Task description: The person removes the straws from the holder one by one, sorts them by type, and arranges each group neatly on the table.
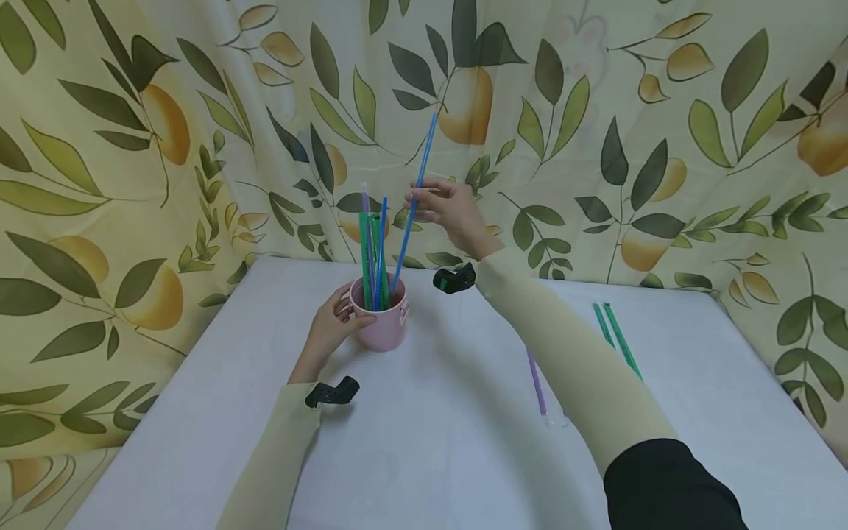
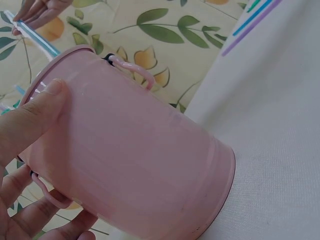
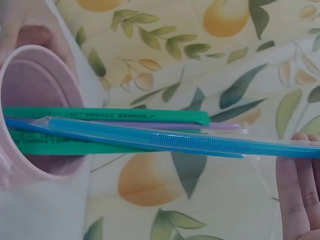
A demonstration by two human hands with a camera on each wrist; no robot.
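My left hand (image 1: 327, 327) grips a small pink bucket (image 1: 383, 335) by its side, the thumb near the rim in the left wrist view. Between thumb and fingers, my right hand (image 1: 457, 215) pinches a blue straw (image 1: 426, 151) in a clear wrapper. That straw slants above the bucket, its lower end at the mouth; how deep it reaches I cannot tell. Inside the bucket stand green straws (image 3: 165, 115), a purple straw (image 3: 220, 126) and another blue straw (image 1: 383, 213). A pink handle (image 2: 132, 67) sticks out from the bucket's side.
On the white table (image 1: 424, 456), right of the bucket, lie a purple straw (image 1: 536, 384) and two green straws (image 1: 621, 338), partly covered by the right arm. A blue straw (image 2: 255, 18) also shows there in the left wrist view. Behind hangs a leaf-and-fruit patterned cloth (image 1: 252, 169).
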